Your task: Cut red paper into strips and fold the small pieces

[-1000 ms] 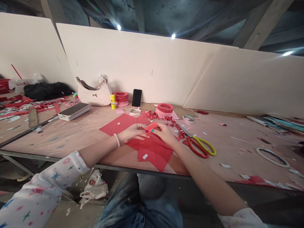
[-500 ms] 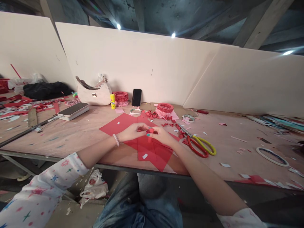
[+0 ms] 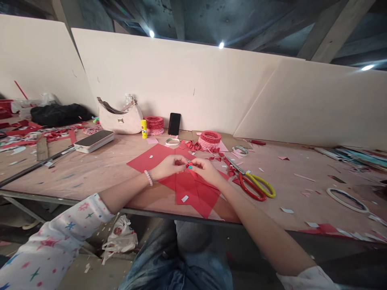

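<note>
Between the fingertips of both hands is a small strip of red paper (image 3: 193, 172), mostly hidden by the fingers. My left hand (image 3: 168, 166), with a beaded bracelet at the wrist, pinches it from the left. From the right, my right hand (image 3: 207, 171) pinches the same strip, thumb on the near side. Under and around the hands lie overlapping red paper sheets (image 3: 208, 201), with a small white scrap (image 3: 184, 198) on top. Just right of my right hand rest scissors (image 3: 254, 185) with one red and one yellow handle, among small folded red paper pieces (image 3: 231, 171).
Behind the hands stand stacked red and pink rings (image 3: 210, 139), a tape roll (image 3: 172, 141), a glue stick (image 3: 144, 129), a phone (image 3: 174, 124) and a handbag (image 3: 119, 121). A white case (image 3: 94, 141) lies left. Another tape roll (image 3: 347, 200) is at right.
The red strip between my fingers has turned; its upright upper end no longer shows and its lower part slants. My fingertips have shifted slightly around it.
</note>
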`<state>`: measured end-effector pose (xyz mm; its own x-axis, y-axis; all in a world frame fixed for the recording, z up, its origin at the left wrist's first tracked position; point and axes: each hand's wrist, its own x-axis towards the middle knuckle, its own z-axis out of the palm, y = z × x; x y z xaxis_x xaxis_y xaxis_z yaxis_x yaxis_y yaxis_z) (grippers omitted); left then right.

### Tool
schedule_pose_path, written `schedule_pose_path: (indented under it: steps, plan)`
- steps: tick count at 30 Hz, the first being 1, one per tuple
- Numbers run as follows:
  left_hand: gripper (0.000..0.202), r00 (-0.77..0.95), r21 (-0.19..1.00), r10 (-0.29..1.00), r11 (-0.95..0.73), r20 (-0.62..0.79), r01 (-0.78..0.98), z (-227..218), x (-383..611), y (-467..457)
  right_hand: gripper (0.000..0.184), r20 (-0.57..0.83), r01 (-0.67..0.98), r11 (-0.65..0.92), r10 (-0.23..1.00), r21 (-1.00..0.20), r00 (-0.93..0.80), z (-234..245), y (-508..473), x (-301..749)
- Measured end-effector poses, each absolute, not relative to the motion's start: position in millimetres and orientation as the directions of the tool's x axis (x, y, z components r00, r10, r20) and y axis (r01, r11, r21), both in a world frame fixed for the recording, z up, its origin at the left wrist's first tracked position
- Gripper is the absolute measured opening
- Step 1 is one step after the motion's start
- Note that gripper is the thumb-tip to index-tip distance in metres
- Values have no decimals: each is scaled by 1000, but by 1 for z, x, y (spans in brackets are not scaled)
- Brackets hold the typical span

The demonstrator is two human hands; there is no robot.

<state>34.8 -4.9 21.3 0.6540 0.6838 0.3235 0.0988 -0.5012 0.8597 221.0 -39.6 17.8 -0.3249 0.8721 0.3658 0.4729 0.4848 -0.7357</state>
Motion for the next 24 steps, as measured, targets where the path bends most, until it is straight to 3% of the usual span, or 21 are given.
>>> schedule_pose_path:
  steps: [6, 15, 24]
  plan:
    - [16, 670, 887, 689, -452, 276, 99, 19, 34, -3, 16, 361, 486, 482, 874, -729, -325, 18, -39, 222]
    - [13, 670, 828, 674, -538, 311, 157, 26, 31, -7, 17, 335, 515, 450, 891, -729, -305, 20, -41, 223]
    - [16, 678, 843, 681, -510, 276, 169, 24, 31, -5, 17, 342, 511, 477, 876, -715, -338, 18, -41, 223]
